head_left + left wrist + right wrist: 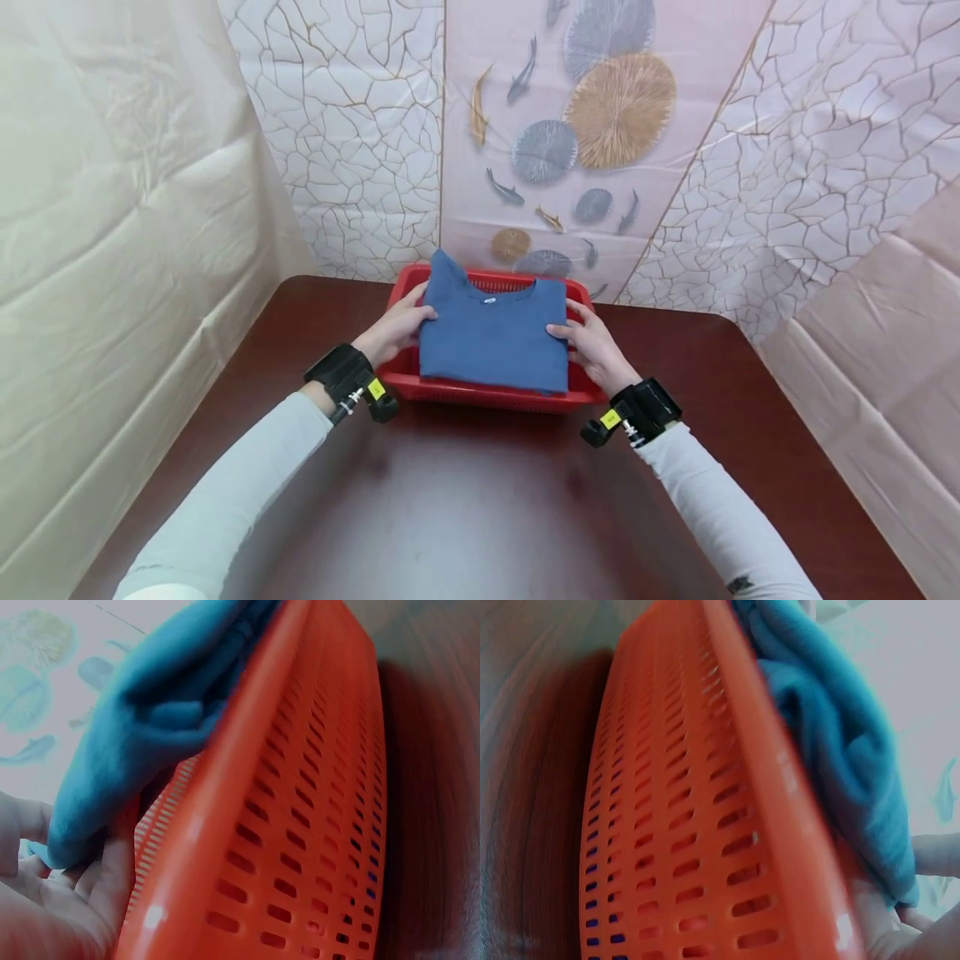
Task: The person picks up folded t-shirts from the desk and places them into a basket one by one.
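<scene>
A folded blue T-shirt (495, 337), its neckline and small white label facing the back, lies over the red plastic basket (480, 398). My left hand (397, 325) grips the shirt's left edge, thumb on top and fingers underneath. On the opposite side my right hand (592, 342) pinches the right edge the same way. In the left wrist view the folded cloth (112, 757) hangs between thumb and fingers just inside the basket's rim (225, 757). The right wrist view has the shirt's folded layers (847, 750) beside the rim, fingers below them.
The basket stands on a dark brown, glossy table (450, 500) near its back edge. Behind it hangs a patterned cloth backdrop (360, 150), with pale draped sheets (135, 250) at both sides. Black wrist cameras (348, 379) are strapped to both wrists.
</scene>
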Action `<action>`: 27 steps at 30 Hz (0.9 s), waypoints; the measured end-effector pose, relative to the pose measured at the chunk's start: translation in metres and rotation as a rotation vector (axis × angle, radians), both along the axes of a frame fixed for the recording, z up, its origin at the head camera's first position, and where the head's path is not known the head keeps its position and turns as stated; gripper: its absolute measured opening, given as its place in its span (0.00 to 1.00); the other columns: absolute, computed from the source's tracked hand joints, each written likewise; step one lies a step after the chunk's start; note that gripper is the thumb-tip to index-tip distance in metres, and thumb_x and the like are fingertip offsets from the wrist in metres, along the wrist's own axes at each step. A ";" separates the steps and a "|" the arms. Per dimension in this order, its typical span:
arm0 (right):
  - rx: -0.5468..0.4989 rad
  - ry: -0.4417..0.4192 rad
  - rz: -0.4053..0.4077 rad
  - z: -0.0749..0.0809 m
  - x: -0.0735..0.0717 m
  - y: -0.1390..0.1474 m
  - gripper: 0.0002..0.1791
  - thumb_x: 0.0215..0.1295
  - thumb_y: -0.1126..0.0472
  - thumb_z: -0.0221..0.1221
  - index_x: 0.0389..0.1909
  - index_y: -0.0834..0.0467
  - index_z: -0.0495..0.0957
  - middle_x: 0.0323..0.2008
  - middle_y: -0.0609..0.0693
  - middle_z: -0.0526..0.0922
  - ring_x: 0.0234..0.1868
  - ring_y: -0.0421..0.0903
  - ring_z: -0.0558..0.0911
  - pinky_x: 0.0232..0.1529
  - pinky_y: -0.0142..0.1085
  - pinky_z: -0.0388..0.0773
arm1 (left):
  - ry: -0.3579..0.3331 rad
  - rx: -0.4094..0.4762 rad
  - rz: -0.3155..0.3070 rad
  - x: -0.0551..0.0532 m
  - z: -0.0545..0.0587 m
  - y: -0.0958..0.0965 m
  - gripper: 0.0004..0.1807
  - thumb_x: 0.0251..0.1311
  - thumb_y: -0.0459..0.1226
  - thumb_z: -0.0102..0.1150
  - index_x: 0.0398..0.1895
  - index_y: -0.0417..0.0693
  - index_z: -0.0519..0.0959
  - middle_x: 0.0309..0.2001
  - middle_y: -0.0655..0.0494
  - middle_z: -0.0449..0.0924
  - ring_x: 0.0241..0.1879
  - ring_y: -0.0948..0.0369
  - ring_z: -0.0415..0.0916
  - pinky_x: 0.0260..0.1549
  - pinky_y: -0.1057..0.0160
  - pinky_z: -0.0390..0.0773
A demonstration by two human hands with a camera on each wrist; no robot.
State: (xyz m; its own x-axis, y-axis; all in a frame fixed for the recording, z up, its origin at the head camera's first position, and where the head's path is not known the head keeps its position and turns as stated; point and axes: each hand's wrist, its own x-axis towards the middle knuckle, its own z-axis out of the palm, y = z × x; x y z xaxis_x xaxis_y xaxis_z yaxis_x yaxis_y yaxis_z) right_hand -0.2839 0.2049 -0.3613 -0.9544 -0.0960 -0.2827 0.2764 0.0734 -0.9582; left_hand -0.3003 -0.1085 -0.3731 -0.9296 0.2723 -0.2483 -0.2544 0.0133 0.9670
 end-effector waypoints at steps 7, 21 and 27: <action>0.117 0.022 -0.005 -0.019 -0.005 0.000 0.41 0.74 0.72 0.52 0.82 0.50 0.46 0.72 0.63 0.61 0.62 0.56 0.74 0.62 0.46 0.76 | -0.004 -0.086 0.000 -0.001 -0.016 0.005 0.37 0.76 0.33 0.45 0.83 0.62 0.45 0.77 0.41 0.55 0.71 0.42 0.62 0.69 0.40 0.63; 0.956 0.664 0.358 0.001 0.010 0.007 0.34 0.66 0.61 0.67 0.72 0.57 0.68 0.73 0.66 0.61 0.72 0.67 0.62 0.66 0.63 0.65 | 0.647 -0.814 -0.131 -0.001 0.015 0.007 0.40 0.66 0.35 0.63 0.78 0.39 0.57 0.74 0.38 0.62 0.74 0.43 0.58 0.72 0.43 0.58; 1.023 0.447 0.793 -0.009 0.008 0.004 0.45 0.67 0.45 0.64 0.80 0.46 0.54 0.80 0.66 0.41 0.77 0.73 0.39 0.68 0.71 0.54 | 0.603 -1.091 -0.622 0.001 0.003 0.014 0.47 0.65 0.52 0.65 0.81 0.51 0.53 0.80 0.38 0.46 0.78 0.35 0.37 0.71 0.30 0.47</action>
